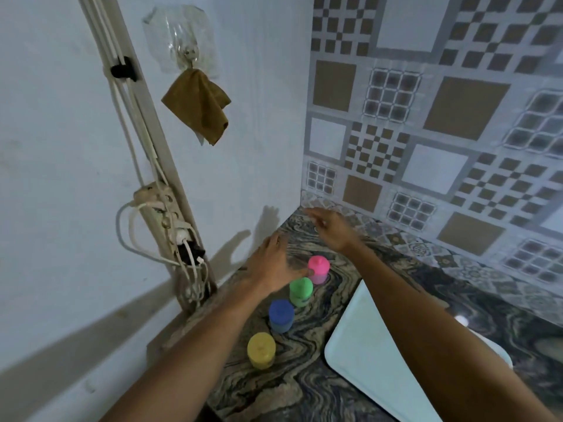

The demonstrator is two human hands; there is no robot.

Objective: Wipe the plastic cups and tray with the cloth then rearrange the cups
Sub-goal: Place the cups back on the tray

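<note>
Head view, nearest first: a yellow cup (261,350) stands just right of the left forearm. From it a blue cup (281,315), a green cup (301,291) and a pink cup (318,269) run in a line toward the left hand (271,266). All four are upside down, small smooth plastic cylinders in flat bright colours, and the pink one has a little nub on top. A pale blue tray (365,345), smooth with a rounded corner, lies under the right forearm, apart from the cups. The counter (304,385) beneath is glossy, with marbled swirls.

The left hand is spread flat and empty. Its thumb is at the pink cup's side, but I cannot tell whether it touches. The right hand (329,229) is just beyond it, fingers straight, blurred and holding nothing. The cloth (198,105), mustard-brown, soft and crumpled, hangs from a clear hook (189,53) on the wall, well above both hands and to their left.

These cups look light. Reaching up for the cloth, the left thumb or forearm could clip one, toppling its neighbours along the slick counter.
</note>
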